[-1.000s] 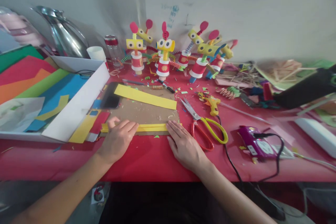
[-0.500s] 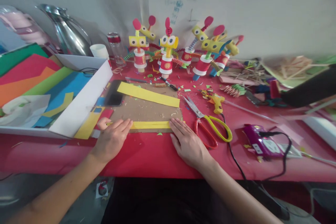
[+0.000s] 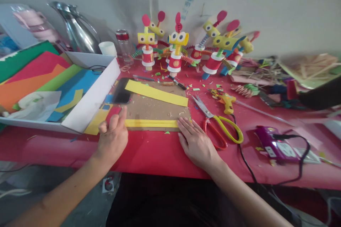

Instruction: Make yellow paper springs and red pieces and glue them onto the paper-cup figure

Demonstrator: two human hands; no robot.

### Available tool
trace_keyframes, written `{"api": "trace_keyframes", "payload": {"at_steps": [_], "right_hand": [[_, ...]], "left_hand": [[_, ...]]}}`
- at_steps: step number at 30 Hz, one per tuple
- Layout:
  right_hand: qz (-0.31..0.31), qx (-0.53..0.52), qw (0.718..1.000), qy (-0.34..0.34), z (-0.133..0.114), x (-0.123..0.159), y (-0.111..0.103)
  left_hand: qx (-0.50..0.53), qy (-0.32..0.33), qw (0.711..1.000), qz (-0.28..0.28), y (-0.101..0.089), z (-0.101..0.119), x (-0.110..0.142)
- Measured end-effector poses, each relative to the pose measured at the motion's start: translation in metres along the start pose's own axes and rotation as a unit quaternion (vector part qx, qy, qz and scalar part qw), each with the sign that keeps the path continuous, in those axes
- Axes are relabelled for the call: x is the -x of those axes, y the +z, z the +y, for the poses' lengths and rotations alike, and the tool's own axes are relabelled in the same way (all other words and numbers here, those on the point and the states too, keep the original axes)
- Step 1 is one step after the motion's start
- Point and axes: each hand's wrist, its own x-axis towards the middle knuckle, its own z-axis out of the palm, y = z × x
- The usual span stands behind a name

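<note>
A folded yellow paper strip point(image 3: 151, 123), with a crease line along its length, lies along the near edge of a brown cardboard sheet point(image 3: 157, 112). My right hand point(image 3: 198, 142) rests flat on the strip's right end, fingers stretched out. At the left end is my left hand point(image 3: 113, 138), its index finger extended and the other fingers bent; nothing shows in its grasp. A wider yellow strip point(image 3: 157, 93) lies unfolded across the back of the cardboard. Scissors point(image 3: 210, 115) with one red and one yellow handle lie partly spread to the right of the cardboard.
A white box point(image 3: 93, 95) of coloured paper stands left beside a phone point(image 3: 122, 91). Several paper-cup figures point(image 3: 176, 58) line the wall. Right are a yellow glue gun point(image 3: 226, 102), a purple device point(image 3: 275, 144) and black cables. A metal jug point(image 3: 80, 30) stands at the back left.
My left hand has lifted its fingers off the strip's left end and curled them, leaving the index finger extended. My right hand stays on the strip. The view has shifted slightly left.
</note>
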Motion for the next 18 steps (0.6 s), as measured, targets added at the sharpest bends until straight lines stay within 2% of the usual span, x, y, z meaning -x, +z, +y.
{"api": "trace_keyframes", "payload": {"at_steps": [8, 11, 13, 15, 17, 18], "right_hand": [[0.000, -0.008, 1.000, 0.002, 0.000, 0.000, -0.001], [0.006, -0.008, 1.000, -0.001, 0.000, 0.000, 0.000], [0.013, -0.007, 1.000, -0.005, 0.001, 0.000, 0.002], [0.025, -0.007, 1.000, -0.012, 0.003, 0.000, 0.004], [0.040, -0.005, 0.999, -0.020, 0.004, 0.000, 0.006], [0.046, -0.003, 0.999, -0.026, 0.005, 0.000, 0.006]], "left_hand": [[-0.009, -0.064, 0.997, -0.029, -0.005, 0.003, 0.001], [-0.036, -0.076, 0.996, -0.018, -0.011, 0.008, -0.003], [-0.040, -0.073, 0.996, 0.002, -0.017, 0.019, -0.011], [-0.012, -0.036, 0.999, 0.014, -0.021, 0.039, -0.023], [0.075, 0.053, 0.995, -0.025, -0.021, 0.066, -0.038], [0.124, 0.087, 0.986, -0.064, -0.018, 0.079, -0.045]]}}
